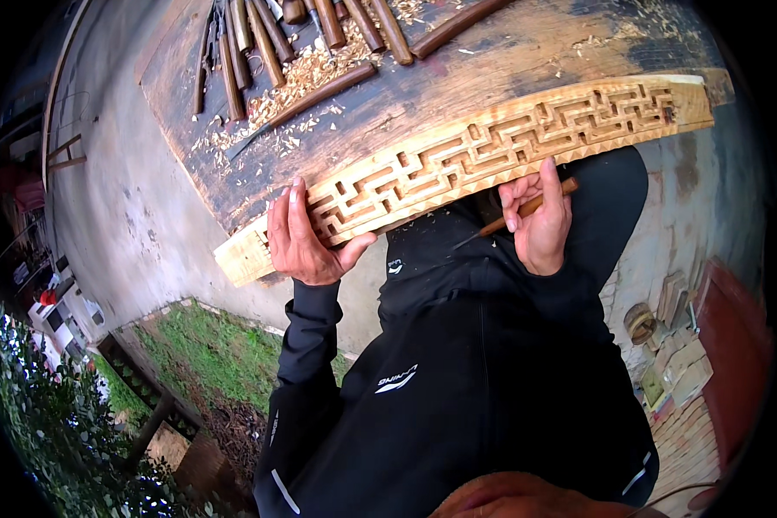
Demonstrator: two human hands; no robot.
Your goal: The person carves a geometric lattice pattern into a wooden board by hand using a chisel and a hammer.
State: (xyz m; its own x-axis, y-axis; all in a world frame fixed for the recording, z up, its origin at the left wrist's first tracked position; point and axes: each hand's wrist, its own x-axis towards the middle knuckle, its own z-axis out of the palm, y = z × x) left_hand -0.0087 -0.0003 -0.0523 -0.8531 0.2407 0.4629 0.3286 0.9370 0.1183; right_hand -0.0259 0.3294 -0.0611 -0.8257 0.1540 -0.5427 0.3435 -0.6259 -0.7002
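Observation:
A long pale wooden board (440, 164), carved with a fretwork of angular grooves and a row of small triangles along its near edge, lies across the front of the workbench. My left hand (306, 242) grips its left end, fingers over the carved face and thumb along the near edge. Below the board's near edge, right of the middle, my right hand (542, 220) is closed around a carving chisel (493, 227) with a brown wooden handle. The thin blade points left and down, over my dark trousers. One raised finger of this hand reaches the board's edge.
The worn workbench (440, 95) bears several wooden-handled carving tools (268, 43) at the far left, among wood shavings (319, 69). A single long chisel (319, 97) lies nearer the board. Grass (216, 350) borders the concrete floor at left; wood pieces (678, 371) lie at lower right.

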